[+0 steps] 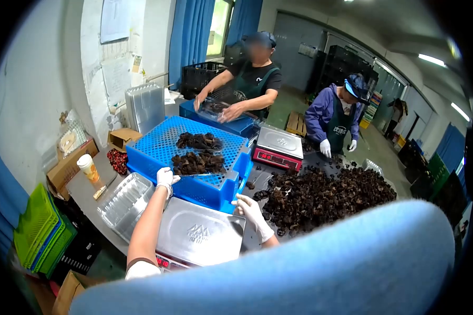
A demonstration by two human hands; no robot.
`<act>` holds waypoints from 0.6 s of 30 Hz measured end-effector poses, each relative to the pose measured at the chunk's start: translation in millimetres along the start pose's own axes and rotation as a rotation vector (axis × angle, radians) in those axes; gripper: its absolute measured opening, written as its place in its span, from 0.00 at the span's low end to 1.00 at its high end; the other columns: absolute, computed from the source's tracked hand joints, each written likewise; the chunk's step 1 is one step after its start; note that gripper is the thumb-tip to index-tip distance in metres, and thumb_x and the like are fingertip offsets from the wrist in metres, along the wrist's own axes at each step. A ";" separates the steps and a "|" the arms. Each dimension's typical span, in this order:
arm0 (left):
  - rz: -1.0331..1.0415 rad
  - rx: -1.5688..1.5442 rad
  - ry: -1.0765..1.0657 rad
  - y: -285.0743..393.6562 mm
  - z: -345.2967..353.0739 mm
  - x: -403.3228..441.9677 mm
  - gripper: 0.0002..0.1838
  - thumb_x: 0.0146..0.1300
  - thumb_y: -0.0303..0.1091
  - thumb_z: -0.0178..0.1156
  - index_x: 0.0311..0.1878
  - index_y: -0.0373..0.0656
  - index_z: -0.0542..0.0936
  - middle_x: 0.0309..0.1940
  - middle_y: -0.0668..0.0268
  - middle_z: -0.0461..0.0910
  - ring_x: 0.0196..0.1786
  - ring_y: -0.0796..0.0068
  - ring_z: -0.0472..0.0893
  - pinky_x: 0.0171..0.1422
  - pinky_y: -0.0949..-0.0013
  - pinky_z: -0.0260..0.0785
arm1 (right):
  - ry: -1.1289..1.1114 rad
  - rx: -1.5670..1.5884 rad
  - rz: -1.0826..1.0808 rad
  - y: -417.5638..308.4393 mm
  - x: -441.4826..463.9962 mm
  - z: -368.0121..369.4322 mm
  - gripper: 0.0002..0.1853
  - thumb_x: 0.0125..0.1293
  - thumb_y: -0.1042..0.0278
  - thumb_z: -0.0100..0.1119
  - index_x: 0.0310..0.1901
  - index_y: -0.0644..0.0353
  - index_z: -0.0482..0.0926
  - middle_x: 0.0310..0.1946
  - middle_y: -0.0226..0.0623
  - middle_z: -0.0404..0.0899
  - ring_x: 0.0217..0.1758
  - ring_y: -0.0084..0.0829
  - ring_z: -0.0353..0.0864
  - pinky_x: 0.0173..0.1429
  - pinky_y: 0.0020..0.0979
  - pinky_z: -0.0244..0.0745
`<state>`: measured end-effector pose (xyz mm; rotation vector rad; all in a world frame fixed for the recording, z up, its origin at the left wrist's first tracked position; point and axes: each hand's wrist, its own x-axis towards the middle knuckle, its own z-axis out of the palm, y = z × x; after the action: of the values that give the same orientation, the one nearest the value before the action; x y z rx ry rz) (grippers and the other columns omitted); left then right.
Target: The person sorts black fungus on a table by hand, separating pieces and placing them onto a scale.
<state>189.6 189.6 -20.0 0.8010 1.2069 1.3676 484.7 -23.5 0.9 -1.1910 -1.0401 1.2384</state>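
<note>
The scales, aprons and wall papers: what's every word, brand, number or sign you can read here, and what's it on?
Near scale: display looks like "010"; its plate's lettering is too small.
Far scale: red digits, too blurred; plate lettering too small.
Purple-sleeved worker's apron: white characters, too blurred to quote.
Wall papers, paper cup: print too small.

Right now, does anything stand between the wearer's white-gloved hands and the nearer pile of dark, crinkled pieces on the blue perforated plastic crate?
For the right hand, yes: the near corner of the blue crate lies between it and the nearer pile. For the left hand, nothing visible does.
</note>
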 end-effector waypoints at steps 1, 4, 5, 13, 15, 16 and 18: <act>-0.004 -0.028 0.006 -5.2 2.9 18.5 0.20 0.67 0.18 0.43 0.62 0.32 0.67 0.49 0.46 0.75 0.31 0.55 0.84 0.35 0.57 0.85 | 0.007 0.001 0.006 -8.2 -13.5 2.7 0.23 0.72 0.66 0.55 0.65 0.65 0.71 0.45 0.32 0.84 0.33 0.15 0.74 0.37 0.17 0.71; -0.073 -0.058 0.018 0.6 24.3 34.3 0.20 0.68 0.19 0.42 0.63 0.33 0.67 0.55 0.45 0.75 0.33 0.53 0.85 0.36 0.60 0.84 | -0.004 -0.040 -0.014 -4.7 -32.6 -8.9 0.20 0.71 0.66 0.56 0.62 0.65 0.74 0.45 0.31 0.84 0.35 0.14 0.75 0.39 0.18 0.71; -0.095 -0.097 0.054 1.8 32.2 34.3 0.21 0.68 0.19 0.42 0.64 0.34 0.66 0.56 0.46 0.74 0.36 0.53 0.85 0.38 0.61 0.84 | -0.015 -0.030 0.005 -3.4 -37.3 -14.4 0.19 0.72 0.66 0.55 0.61 0.64 0.75 0.44 0.31 0.84 0.36 0.14 0.76 0.41 0.18 0.72; 0.013 0.016 -0.181 10.1 33.8 -0.6 0.33 0.68 0.25 0.55 0.74 0.45 0.57 0.56 0.54 0.74 0.53 0.62 0.80 0.47 0.67 0.76 | 0.087 -0.106 0.008 22.7 -112.7 -65.6 0.18 0.71 0.65 0.55 0.57 0.64 0.78 0.41 0.30 0.85 0.36 0.16 0.76 0.42 0.22 0.73; 0.294 0.350 -0.211 12.1 1.5 -21.2 0.25 0.67 0.27 0.58 0.67 0.40 0.69 0.57 0.55 0.76 0.49 0.66 0.79 0.53 0.65 0.75 | 0.156 -0.116 0.057 48.5 -142.8 -88.6 0.17 0.71 0.64 0.55 0.57 0.62 0.79 0.42 0.29 0.85 0.38 0.18 0.79 0.41 0.21 0.74; 0.532 0.491 -0.251 -9.9 -33.4 10.1 0.20 0.66 0.29 0.60 0.61 0.38 0.74 0.56 0.55 0.77 0.52 0.65 0.78 0.59 0.63 0.71 | 0.197 -0.126 0.063 57.3 -158.4 -98.6 0.17 0.71 0.64 0.55 0.56 0.61 0.79 0.42 0.29 0.85 0.38 0.18 0.79 0.41 0.20 0.74; 0.823 0.803 -0.159 13.2 -75.4 -42.4 0.19 0.66 0.32 0.61 0.59 0.38 0.76 0.55 0.52 0.76 0.57 0.59 0.76 0.63 0.61 0.67 | 0.354 -0.072 0.249 73.8 -190.2 -117.1 0.16 0.70 0.64 0.56 0.56 0.59 0.80 0.42 0.29 0.85 0.39 0.18 0.80 0.39 0.20 0.74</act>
<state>122.5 133.5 -19.7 2.1066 1.3628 1.3711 577.1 -225.6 -76.2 -1.5664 -0.6933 1.1288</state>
